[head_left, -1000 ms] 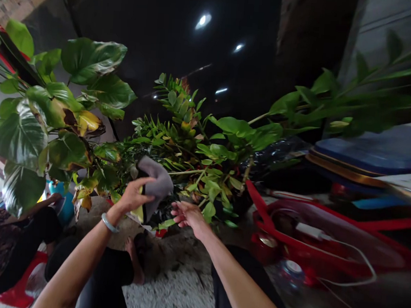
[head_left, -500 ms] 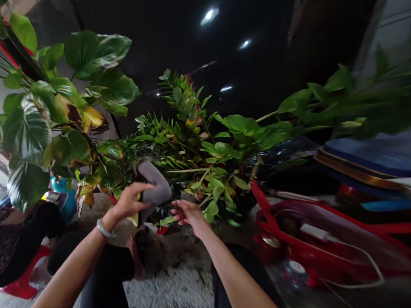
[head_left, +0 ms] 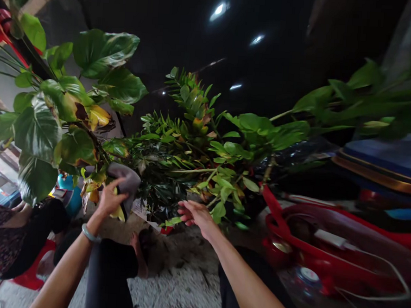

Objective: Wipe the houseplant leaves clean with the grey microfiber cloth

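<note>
My left hand [head_left: 110, 198], with a pale bangle [head_left: 89, 234] on its wrist, grips a grey cloth [head_left: 130, 184] beside the large-leaved plant [head_left: 36, 125]. A pale yellow strip [head_left: 118, 213] shows under the fingers; whether it belongs to the cloth I cannot tell. My right hand [head_left: 196, 216] is held out with loosely bent, parted fingers and nothing in it. It is close to the low green leaves of the bushy plant [head_left: 220, 187], and whether it touches them is unclear. Several of the plants' leaves are yellow or brown.
Another person [head_left: 1, 239] sits at the left by a red stool [head_left: 33, 266] and a turquoise object [head_left: 72, 201]. At right are a red plastic frame [head_left: 311, 244] holding a white charger-like block [head_left: 331, 238], a lidded jar [head_left: 307, 276] and a blue stack [head_left: 386, 160].
My left hand has carried the grey cloth leftward, away from my right hand. The right hand stays near the leaves, its fingers still parted. The whole view has shifted slightly.
</note>
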### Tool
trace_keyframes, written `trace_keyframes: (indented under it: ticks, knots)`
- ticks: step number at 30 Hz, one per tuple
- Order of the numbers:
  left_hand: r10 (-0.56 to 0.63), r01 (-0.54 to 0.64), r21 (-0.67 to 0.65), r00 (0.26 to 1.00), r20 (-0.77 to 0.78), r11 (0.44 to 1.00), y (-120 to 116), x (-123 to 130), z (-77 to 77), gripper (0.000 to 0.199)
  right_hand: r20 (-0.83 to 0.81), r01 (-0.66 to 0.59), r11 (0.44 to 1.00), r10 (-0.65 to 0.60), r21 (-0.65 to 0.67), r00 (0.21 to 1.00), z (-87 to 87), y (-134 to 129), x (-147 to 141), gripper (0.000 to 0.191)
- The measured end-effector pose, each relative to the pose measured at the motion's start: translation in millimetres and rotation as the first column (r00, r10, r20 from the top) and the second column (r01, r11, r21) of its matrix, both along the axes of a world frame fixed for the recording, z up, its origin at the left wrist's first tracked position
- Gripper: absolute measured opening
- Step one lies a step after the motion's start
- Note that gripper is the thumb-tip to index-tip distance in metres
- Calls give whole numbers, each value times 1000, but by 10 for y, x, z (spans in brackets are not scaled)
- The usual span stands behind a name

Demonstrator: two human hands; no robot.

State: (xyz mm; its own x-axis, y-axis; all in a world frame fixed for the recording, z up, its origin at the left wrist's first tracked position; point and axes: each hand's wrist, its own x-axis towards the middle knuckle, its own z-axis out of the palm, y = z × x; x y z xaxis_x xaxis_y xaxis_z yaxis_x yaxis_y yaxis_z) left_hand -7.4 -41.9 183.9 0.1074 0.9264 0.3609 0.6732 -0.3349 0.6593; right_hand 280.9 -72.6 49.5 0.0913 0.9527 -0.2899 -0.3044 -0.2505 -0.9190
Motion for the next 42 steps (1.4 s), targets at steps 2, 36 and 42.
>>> trace_keyframes:
  ticks: [2,36,42]
  knots:
    - [-157,135,-187,981,-109,973,-214,31,-263,52,-3,-1,1000,1,0,1000,-14,-9,15,22]
    - [-662,679,-143,610,-436,720,-337,545,-39,38,-40,-19,999,20,25,999,-46,16,73,18]
    - [-266,326,345,941,-211,880,44,903,587,39,-12,-7,1000,7,17,1000,6,30,67,18]
